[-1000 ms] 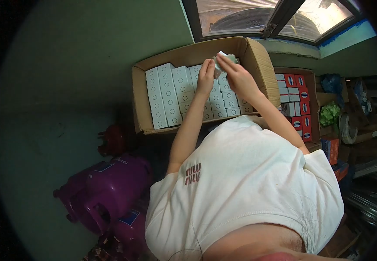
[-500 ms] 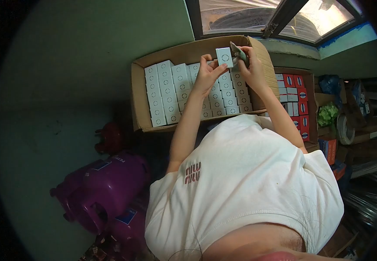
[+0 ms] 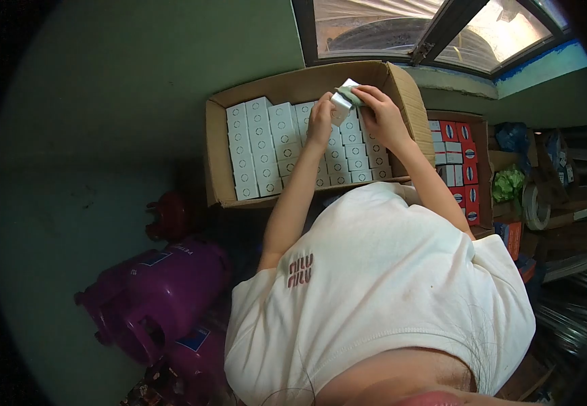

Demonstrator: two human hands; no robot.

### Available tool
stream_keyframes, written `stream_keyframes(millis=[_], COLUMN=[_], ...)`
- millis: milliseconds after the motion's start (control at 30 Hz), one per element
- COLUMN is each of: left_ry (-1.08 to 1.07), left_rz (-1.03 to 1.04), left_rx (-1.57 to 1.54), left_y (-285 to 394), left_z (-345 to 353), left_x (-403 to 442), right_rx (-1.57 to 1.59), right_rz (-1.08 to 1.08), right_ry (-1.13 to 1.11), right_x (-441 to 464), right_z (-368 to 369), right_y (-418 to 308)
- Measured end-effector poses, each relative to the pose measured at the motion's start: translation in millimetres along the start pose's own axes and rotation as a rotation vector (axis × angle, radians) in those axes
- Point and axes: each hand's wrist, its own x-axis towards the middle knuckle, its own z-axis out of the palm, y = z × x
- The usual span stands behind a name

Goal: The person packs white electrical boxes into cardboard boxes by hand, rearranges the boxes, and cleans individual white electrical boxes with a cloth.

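Currently, your left hand [image 3: 320, 122] clamps the small white box [image 3: 341, 110] above the cardboard carton's [image 3: 215, 155] right end, near its far edge, while your right hand's [image 3: 381, 115] grip presses a pale green cloth [image 3: 351, 95] against it.

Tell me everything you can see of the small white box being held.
The white box looks like card, small and oblong, with flat faces and straight edges. The left hand holds it tilted over the open carton; the right hand holds a greenish cloth across it. Fingers and cloth partly cover it.
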Motion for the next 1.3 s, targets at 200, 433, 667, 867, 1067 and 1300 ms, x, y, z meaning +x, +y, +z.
stream_keyframes(millis=[200, 433, 667, 867, 1067, 1300], left_ry=[0.105, 0.306, 0.238, 0.343, 0.449, 0.438], left_rz=[-0.183, -0.108, -0.148, -0.062, -0.064, -0.098], left_rx=[0.232, 0.468, 0.468, 0.341, 0.372, 0.032], left_y=[-10, -10, 1, 12, 3, 12], left_z=[-4, 4, -1, 9, -1, 2], left_x=[1, 1, 0, -9, -3, -12], right_rx=[-0.025, -0.141, 0.005, -0.110, -0.219, -0.285], right_rz=[-0.130, -0.024, -0.086, -0.065, -0.136, -0.217], right_ry=[-0.143, -0.051, -0.129, -0.125, -0.216, -0.179], right_x=[-19, -19, -30, -17, -24, -10], right_z=[8, 9, 8, 6, 9, 7], right_y=[-20, -4, -17, -3, -25, -27])
